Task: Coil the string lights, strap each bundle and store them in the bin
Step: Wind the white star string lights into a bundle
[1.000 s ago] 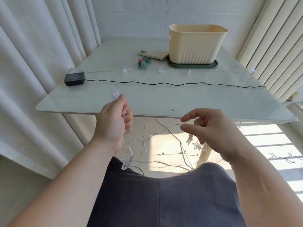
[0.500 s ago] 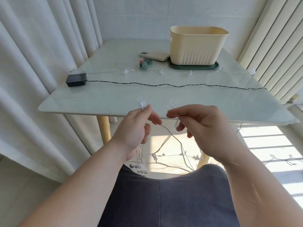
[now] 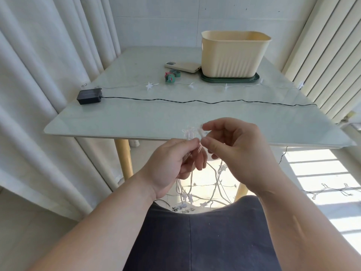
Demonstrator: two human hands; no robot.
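Note:
A clear star string light is gathered in loops in front of the table's near edge. My left hand pinches the gathered loops, which hang down towards my lap. My right hand pinches a star of the same string right beside the left thumb. A second clear star string lies stretched across the table. A black-wired string runs from a black battery box to the right edge. The cream bin stands at the back on a green lid. Green straps lie left of it.
A cream phone lies beside the bin. The glass table is flanked by white curtains on the left and vertical blinds on the right. More string light trails on the sunlit floor at the right. A wooden table leg stands close to my left hand.
Both hands have come together and risen to the table's near edge. The right hand has brought another star and loop of string to the left hand's bundle.

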